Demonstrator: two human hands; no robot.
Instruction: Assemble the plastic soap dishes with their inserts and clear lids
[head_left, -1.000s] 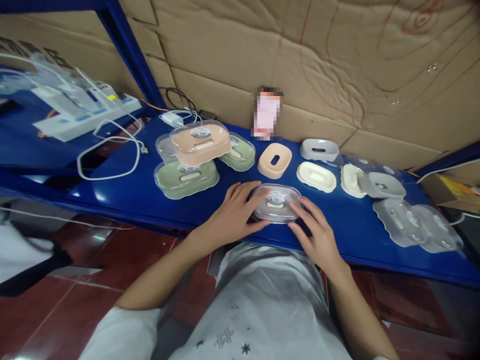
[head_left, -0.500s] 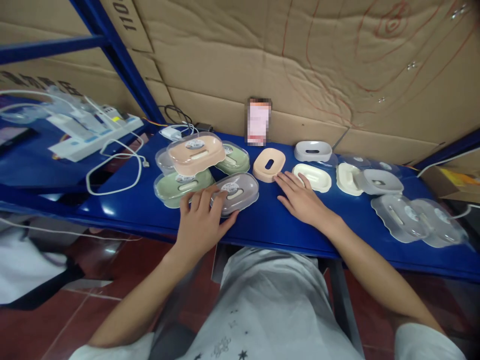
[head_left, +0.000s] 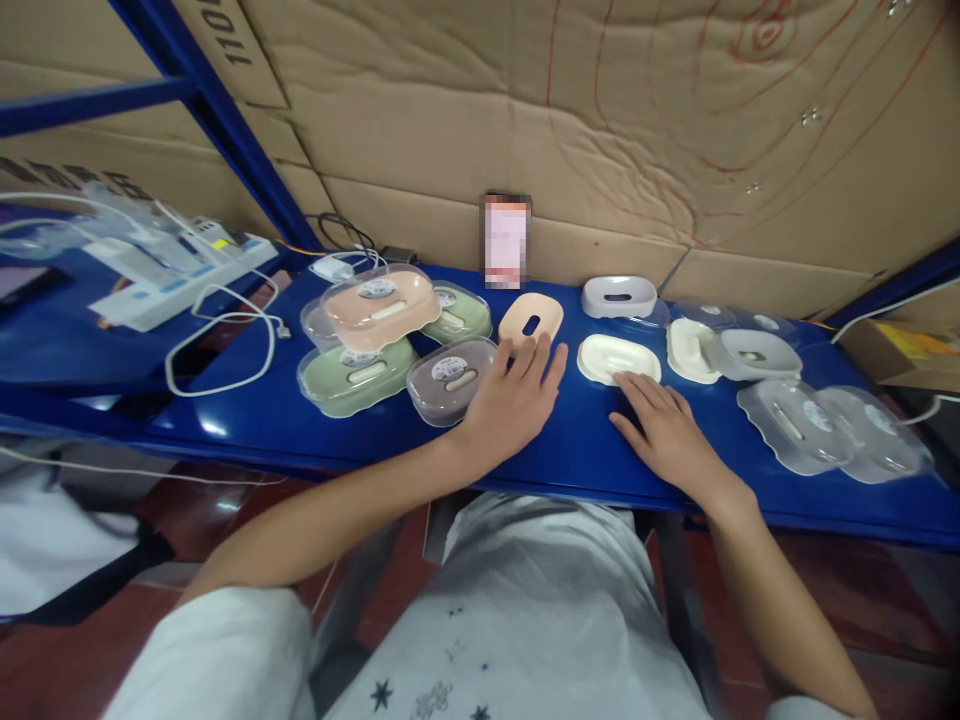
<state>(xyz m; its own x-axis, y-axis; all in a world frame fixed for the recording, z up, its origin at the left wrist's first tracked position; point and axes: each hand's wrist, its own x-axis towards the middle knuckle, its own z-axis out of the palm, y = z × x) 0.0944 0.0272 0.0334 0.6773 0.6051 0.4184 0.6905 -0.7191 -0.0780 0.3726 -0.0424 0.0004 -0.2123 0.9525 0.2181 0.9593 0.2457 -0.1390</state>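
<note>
Both hands [head_left: 517,400] lie flat, palms down, fingers spread.

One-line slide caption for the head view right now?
Left hand reaches the peach soap tray; right hand fingertips by the cream tray on the blue shelf.

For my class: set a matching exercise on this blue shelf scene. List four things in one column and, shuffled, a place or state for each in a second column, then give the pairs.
1. peach box
2. grey box
3. left hand
4. cream tray

A. beside the left hand, lid on
B. fingertips near the open peach tray
C. stacked on other boxes
D. just beyond the right hand

Pairs: 1-C, 2-A, 3-B, 4-D
</note>
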